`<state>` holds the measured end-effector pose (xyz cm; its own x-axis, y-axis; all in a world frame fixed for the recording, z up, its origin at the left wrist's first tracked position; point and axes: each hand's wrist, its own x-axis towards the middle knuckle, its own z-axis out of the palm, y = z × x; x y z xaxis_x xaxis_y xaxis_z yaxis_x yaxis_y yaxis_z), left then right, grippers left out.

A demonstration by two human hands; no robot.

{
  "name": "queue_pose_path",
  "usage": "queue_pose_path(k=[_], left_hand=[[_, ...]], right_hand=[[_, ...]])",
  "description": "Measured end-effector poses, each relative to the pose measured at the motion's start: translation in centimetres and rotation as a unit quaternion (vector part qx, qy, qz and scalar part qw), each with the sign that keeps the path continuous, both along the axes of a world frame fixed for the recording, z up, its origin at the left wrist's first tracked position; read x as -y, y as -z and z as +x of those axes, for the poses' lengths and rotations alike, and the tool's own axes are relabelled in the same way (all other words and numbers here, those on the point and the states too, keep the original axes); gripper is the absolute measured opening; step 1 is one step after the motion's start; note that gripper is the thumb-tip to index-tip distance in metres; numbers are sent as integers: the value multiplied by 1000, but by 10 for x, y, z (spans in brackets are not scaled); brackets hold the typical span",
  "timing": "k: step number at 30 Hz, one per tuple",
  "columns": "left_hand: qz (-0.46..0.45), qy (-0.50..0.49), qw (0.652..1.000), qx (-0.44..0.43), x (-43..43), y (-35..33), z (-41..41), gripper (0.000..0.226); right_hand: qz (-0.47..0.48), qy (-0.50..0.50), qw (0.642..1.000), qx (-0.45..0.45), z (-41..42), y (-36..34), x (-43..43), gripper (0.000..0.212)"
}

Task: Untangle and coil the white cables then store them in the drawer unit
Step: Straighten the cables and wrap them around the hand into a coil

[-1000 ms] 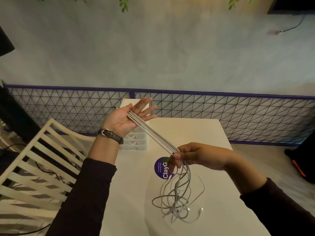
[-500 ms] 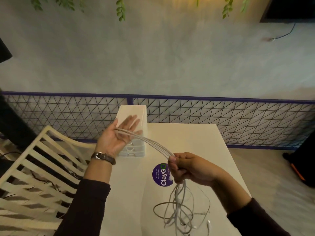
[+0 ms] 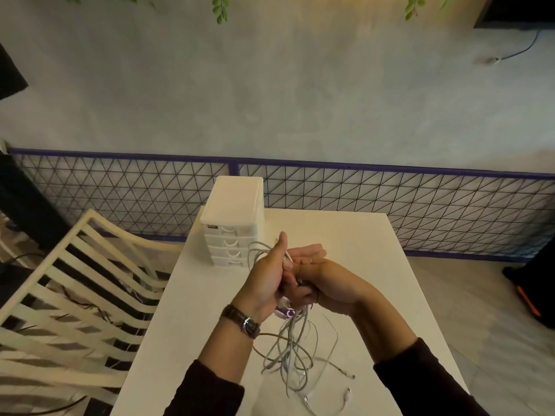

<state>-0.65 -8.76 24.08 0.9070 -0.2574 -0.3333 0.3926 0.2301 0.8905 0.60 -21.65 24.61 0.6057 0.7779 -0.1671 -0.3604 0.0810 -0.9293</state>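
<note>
- The white cables (image 3: pixel 295 349) are mid-coil, I reckon. One bunch is clamped between both hands above the worktop (image 3: pixel 375 265), a loop pokes out behind the hands on the drawer side, and the rest hangs down in a loose tangle that pools on the near part of the worktop.
- The left hand (image 3: pixel 270 277) has its thumb sticking up and its fingers curled round the bunch. The right hand (image 3: pixel 324 280) is pressed right against it, and its lower fingers look curled onto the same strands.
- Next move, best guess: feed slack up from the hanging mess and lay another turn on. That needs one hand to hold the loop firm while the other slides down without dragging a knot up.
- The drawer unit (image 3: pixel 232 217) sits at the far left of the worktop, close behind the hands. Its drawers look closed, so storing hasn't started.
- Hard to see: the hands overlap, so the exact pinch point and the number of turns are hidden. A purple sticker (image 3: pixel 285 312) is mostly covered. The plug ends near the bottom edge are tiny and blurry.
</note>
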Motion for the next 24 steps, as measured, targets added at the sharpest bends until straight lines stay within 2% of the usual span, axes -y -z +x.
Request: queue_pose_path(k=[6, 10, 17, 20, 24], left_hand=[[64, -64, 993, 78, 0, -18, -6, 59], [66, -91, 987, 117, -11, -19, -1, 61], [145, -128, 964, 185, -21, -20, 3, 65], [111, -134, 973, 154, -21, -23, 1, 65], [-69, -134, 987, 58, -14, -35, -3, 61]], right_hand=[[-64, -10, 995, 81, -4, -13, -3, 31], [-102, -58, 988, 102, -4, -26, -1, 34], [-72, -96, 989, 84, -4, -24, 1, 33], [-89, -66, 987, 116, -4, -17, -1, 32], [-120, 27, 974, 188, -3, -8, -9, 24]])
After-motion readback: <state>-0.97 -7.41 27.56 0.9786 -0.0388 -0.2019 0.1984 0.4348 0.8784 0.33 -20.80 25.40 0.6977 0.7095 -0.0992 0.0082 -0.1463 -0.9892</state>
